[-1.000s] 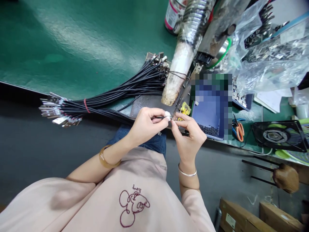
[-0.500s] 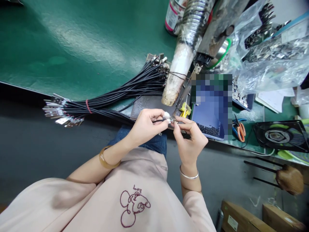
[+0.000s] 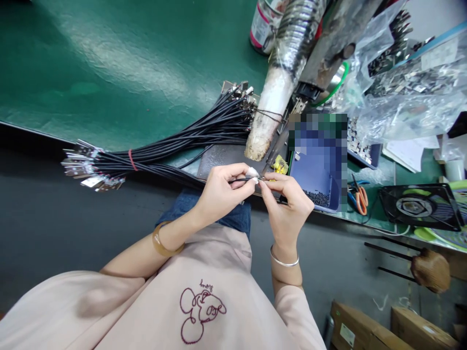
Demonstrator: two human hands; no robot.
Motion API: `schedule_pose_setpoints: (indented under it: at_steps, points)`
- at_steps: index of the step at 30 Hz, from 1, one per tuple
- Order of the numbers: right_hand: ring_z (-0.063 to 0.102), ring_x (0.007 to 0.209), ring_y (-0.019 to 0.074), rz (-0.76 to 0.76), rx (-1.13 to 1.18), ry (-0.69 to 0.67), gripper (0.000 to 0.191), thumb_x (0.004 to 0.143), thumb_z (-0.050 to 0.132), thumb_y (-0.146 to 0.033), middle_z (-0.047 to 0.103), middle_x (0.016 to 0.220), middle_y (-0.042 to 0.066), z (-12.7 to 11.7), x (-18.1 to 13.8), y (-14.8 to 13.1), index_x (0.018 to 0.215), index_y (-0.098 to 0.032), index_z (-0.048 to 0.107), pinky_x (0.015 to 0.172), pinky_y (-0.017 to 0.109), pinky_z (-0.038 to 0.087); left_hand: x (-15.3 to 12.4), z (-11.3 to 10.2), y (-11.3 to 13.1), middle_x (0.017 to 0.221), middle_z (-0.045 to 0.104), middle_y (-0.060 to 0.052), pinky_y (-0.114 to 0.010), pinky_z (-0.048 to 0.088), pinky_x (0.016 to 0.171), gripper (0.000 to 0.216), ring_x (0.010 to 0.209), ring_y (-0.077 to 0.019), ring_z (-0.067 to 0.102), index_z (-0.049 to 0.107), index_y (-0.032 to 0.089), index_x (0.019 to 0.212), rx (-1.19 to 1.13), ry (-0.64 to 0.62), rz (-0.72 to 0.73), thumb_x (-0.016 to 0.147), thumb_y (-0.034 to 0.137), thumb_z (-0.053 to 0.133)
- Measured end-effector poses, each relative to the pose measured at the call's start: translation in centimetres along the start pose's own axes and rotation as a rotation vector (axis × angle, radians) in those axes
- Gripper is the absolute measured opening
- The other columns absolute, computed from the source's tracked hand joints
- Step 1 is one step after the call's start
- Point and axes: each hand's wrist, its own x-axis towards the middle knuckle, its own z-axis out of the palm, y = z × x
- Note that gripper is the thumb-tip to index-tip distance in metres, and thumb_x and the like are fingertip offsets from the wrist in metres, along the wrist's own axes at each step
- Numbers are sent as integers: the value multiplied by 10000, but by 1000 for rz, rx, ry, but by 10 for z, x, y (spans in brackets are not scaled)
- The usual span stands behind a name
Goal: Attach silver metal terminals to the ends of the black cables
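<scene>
"What's changed?"
"Left hand (image 3: 221, 190), white-covered at the fingertips (image 3: 252, 172), pinches 1 black cable (image 3: 239, 180); the right hand (image 3: 288, 198) has drawn closer, pinching its tip. Fiddly work's continuing, I'd judge."
"And the cable?"
"Thin, dark, between the 2 hands, tip mostly hidden."

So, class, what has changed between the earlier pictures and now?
Since the second picture, the right hand has shifted slightly toward the left hand, and less metal shows between them. Nothing was visibly let go. The left hand still pinches the black cable; the cable bundle and blue tray stayed put.
</scene>
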Motion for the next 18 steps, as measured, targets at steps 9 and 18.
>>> schedule_pose_setpoints:
  at_steps: [9, 18]
  points:
    - [741, 894, 128, -94, -73, -34, 158, 878, 690, -75, 768, 983, 22, 0, -12, 2, 875, -221, 628, 792, 235, 592, -2, -2, 1, 556, 303, 76, -200, 178, 463, 84, 498, -44, 238, 594, 143, 735, -35, -77, -32, 795, 186, 635]
    - [589, 491, 67, 129, 36, 196, 67, 974, 611, -212, 682, 762, -51, -16, -25, 4, 1029, -247, 628, 474, 201, 449, -4, -8, 1, 639, 523, 19, -201, 392, 603, 102, 607, -77, 464, 658, 112, 777, 66, -147, -23, 811, 201, 623]
